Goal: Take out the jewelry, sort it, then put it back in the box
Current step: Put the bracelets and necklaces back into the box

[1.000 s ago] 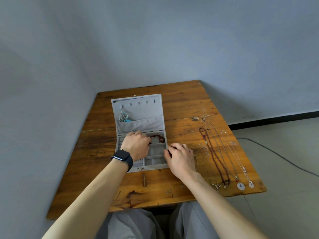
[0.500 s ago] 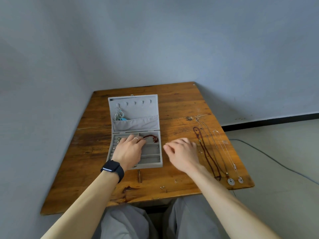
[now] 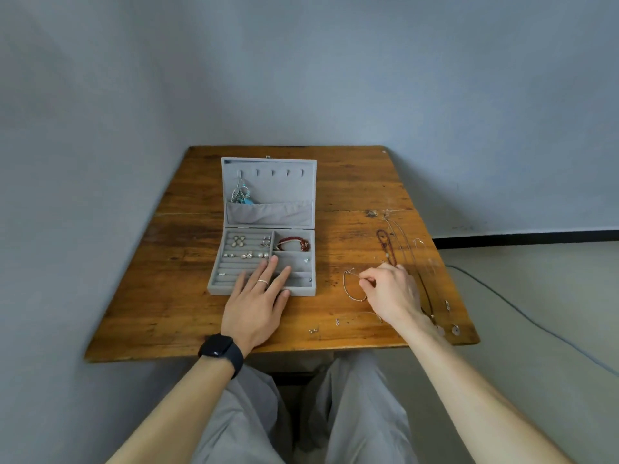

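The left hand point(image 3: 254, 309) is lying flat, fingers straight and slightly spread, with the fingertips resting over the front wall of the open jewelry box point(image 3: 214, 289) on the table point(image 3: 351, 182). The right hand point(image 3: 392, 289) is curling its fingers and pinching one end of a thin chain point(image 3: 345, 286); the rest of that chain is lying in a loop on the wood, between the box and the long necklaces point(image 3: 382, 236).

Judged step: the chain is being picked up for return to the box.

Hazards at this stage:

1. Snagging. The right hand is working just beside the long necklaces. A trailing end dragging across them is likely to tangle or pull them out of order.
2. Dropping. The pinch is holding only 1 end. A quick lift is likely to swing the loop and slip it free.
3. Blocked target. The left fingers are covering the front compartments, while the red bracelet point(image 3: 294, 243) is occupying the rear right one. Placing without clearing the fingers risks a wrong compartment.
4. Scattering. Small loose pieces point(image 3: 313, 330) are lying near the front edge; a sweeping wrist could knock them off.
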`<state>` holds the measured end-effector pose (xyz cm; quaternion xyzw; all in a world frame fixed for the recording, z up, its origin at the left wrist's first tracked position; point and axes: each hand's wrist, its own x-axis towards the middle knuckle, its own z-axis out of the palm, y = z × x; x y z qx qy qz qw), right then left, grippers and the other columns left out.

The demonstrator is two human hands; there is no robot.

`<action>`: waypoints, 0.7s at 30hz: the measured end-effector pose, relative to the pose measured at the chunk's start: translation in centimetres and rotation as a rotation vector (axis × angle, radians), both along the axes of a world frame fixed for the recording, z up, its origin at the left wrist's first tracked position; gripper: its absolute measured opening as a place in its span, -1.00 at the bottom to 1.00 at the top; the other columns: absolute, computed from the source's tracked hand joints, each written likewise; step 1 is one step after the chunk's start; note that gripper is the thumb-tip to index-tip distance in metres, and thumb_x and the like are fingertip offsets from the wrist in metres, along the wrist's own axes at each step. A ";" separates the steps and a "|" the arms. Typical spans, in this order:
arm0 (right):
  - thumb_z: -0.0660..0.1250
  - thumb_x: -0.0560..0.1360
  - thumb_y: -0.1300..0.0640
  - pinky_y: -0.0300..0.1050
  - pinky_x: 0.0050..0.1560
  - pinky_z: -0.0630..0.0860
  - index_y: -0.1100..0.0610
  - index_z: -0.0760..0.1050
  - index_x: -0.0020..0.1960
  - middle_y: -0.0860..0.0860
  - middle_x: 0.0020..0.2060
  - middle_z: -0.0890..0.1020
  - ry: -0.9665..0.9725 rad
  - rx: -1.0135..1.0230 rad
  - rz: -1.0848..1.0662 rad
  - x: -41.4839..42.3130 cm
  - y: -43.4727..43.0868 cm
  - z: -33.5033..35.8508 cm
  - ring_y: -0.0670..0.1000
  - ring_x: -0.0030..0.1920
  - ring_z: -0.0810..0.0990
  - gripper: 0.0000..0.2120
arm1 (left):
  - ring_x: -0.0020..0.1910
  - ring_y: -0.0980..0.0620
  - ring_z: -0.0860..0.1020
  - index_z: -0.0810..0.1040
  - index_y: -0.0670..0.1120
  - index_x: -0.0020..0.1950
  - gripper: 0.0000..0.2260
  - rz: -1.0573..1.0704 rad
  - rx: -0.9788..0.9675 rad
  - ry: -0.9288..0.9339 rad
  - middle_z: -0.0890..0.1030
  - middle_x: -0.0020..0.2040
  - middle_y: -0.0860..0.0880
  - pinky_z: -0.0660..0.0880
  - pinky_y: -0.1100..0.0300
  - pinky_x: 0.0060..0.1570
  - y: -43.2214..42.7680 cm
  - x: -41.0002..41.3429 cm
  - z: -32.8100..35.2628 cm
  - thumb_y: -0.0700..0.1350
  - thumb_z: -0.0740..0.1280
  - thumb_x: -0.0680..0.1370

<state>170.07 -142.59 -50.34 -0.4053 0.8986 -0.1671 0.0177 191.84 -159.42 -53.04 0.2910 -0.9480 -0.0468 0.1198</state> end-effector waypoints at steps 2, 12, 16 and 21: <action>0.36 0.57 0.06 -0.04 0.09 0.51 -0.01 0.66 0.09 0.01 0.01 0.68 0.008 -0.020 0.004 0.4 -0.1 0.0 0.10 0.02 0.57 -0.86 | 0.57 -0.02 0.18 0.24 0.12 0.58 -0.51 0.029 -0.009 -0.010 0.20 0.59 0.02 0.10 -0.02 0.51 0.1 -0.2 0.0 0.19 -0.06 0.67; 0.23 0.64 0.15 -0.13 -0.17 0.47 0.02 0.44 -0.01 -0.03 -0.13 0.62 -0.084 -0.066 0.066 0.9 -0.3 0.8 0.04 -0.11 0.57 -0.93 | 0.48 -0.06 0.37 0.42 -0.03 0.49 -0.53 0.137 -0.060 0.093 0.40 0.50 -0.06 0.28 -0.03 0.44 2.7 0.1 -0.8 0.14 0.06 0.66; 0.26 0.63 0.14 -0.16 -0.10 0.49 0.04 0.52 0.04 -0.07 -0.09 0.65 -0.150 -0.195 0.063 1.2 -1.3 2.3 -0.02 -0.07 0.58 -0.93 | 0.51 -0.06 0.32 0.39 -0.03 0.51 -0.51 0.167 -0.031 0.098 0.33 0.54 -0.08 0.23 -0.03 0.47 3.0 0.0 -1.0 0.15 0.07 0.65; 0.28 0.63 0.10 -0.23 -0.04 0.42 0.03 0.57 0.07 -0.13 -0.03 0.64 -0.173 -0.272 0.085 2.4 -4.6 4.8 -0.11 0.00 0.55 -0.89 | 0.50 -0.02 0.34 0.41 -0.08 0.50 -0.49 0.192 -0.029 0.122 0.35 0.53 -0.07 0.16 0.02 0.49 3.0 0.1 -1.2 0.17 0.08 0.65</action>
